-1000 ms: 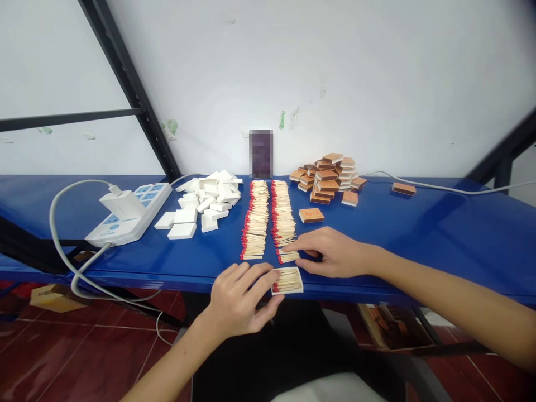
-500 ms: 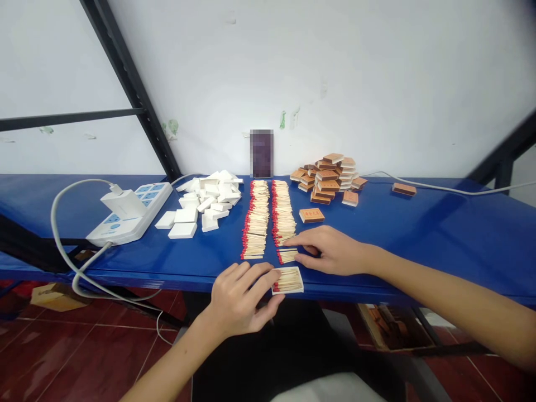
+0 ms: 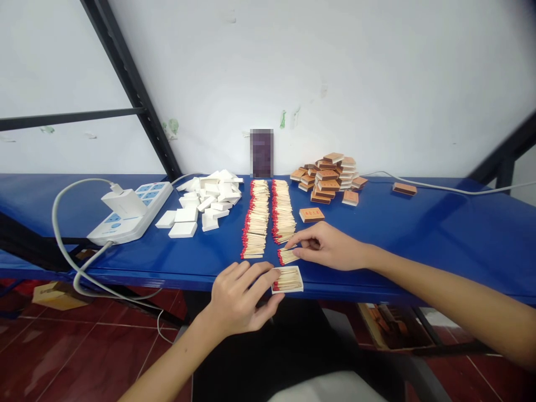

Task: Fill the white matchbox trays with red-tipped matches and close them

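Observation:
At the front edge of the blue table, my left hand [image 3: 240, 296] grips the left end of a white matchbox tray [image 3: 301, 286]. Red-headed matches [image 3: 288, 277] lie inside the tray. Just beyond it, my right hand [image 3: 330, 247] has thumb and fingertips closed about a small bunch of matches [image 3: 285, 257] on the table; its other fingers are curled. This bunch sits apart from the right row of matches [image 3: 285, 215]. A second long row of matches [image 3: 257, 218] runs alongside on the left, heads pointing left.
White matchbox trays [image 3: 209, 195] are heaped at left, near a power strip [image 3: 132, 215] with a plugged-in charger and looping cable. Orange matchboxes [image 3: 329, 176] are piled at right, with single matchboxes [image 3: 312, 215] apart. A pixelated dark rectangle [image 3: 262, 153] stands against the wall.
My right hand has shifted slightly towards me and left, its index finger leaving the row's end and closing with the thumb on the small bunch. My left hand and the tray stay put.

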{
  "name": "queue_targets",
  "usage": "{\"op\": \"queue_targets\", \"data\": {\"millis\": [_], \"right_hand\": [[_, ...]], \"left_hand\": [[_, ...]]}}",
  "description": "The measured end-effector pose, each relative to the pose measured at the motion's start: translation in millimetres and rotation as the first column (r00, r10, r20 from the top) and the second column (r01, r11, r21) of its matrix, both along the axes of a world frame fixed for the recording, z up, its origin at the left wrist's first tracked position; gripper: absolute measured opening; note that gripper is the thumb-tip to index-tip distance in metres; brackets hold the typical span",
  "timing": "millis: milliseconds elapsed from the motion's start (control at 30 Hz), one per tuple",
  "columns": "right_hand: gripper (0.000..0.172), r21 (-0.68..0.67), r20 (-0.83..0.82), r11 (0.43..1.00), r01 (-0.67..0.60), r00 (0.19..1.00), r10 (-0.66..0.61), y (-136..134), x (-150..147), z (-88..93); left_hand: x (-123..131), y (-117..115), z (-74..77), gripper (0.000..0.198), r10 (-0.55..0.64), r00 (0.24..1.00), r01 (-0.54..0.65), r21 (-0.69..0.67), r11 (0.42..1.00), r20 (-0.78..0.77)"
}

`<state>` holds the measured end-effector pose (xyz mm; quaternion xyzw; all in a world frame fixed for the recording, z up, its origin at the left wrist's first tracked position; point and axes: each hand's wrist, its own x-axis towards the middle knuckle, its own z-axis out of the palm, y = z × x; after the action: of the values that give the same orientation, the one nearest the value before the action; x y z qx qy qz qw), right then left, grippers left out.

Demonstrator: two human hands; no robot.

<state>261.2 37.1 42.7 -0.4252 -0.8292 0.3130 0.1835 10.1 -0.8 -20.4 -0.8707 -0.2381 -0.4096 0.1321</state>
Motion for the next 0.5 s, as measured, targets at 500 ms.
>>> {"op": "queue_targets", "data": {"millis": [500], "right_hand": [[0.027, 0.243, 0.317, 0.941, -0.235, 0.936, 0.152, 7, -4, 60.2]], "left_hand": [[-1, -2, 2.1, 0.027, -0.016, 1.000, 0.016, -0.032, 0.999, 0.007]]}}
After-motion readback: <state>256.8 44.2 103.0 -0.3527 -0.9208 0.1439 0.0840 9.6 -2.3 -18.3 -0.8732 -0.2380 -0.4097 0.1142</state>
